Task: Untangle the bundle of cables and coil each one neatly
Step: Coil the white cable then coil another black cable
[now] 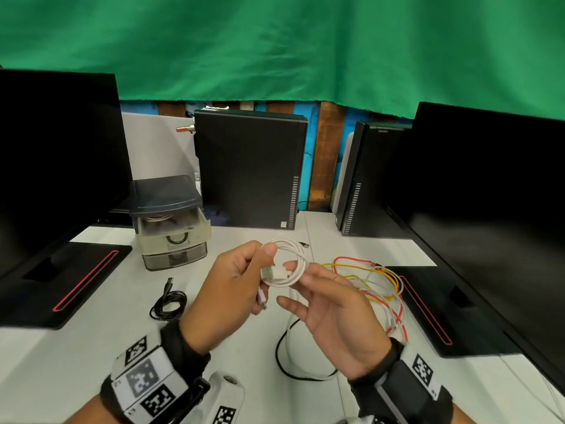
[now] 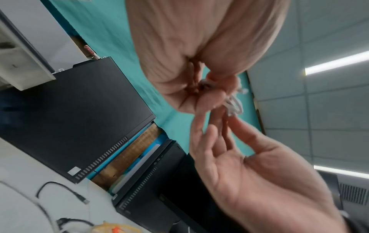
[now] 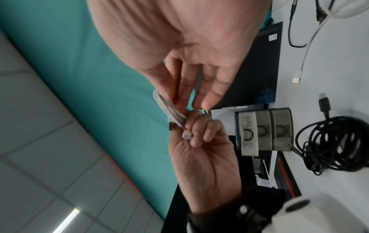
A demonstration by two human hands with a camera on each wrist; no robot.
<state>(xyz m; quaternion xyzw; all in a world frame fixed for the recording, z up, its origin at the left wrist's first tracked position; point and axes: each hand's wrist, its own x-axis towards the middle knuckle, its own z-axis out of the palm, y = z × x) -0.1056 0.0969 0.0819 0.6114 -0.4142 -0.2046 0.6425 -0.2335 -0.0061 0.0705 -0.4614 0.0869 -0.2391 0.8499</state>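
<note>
Your left hand (image 1: 232, 280) pinches the white cable coil (image 1: 287, 261) above the bench's middle, plug end hanging toward you, while your nearer right hand (image 1: 330, 310), fingers loosely spread, touches its right side.

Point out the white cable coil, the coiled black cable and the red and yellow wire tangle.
white cable coil (image 1: 301, 258), head view, right arc of loop.
coiled black cable (image 1: 169, 305), head view, coil's strands.
red and yellow wire tangle (image 1: 385, 280), head view, crossing strands.
</note>
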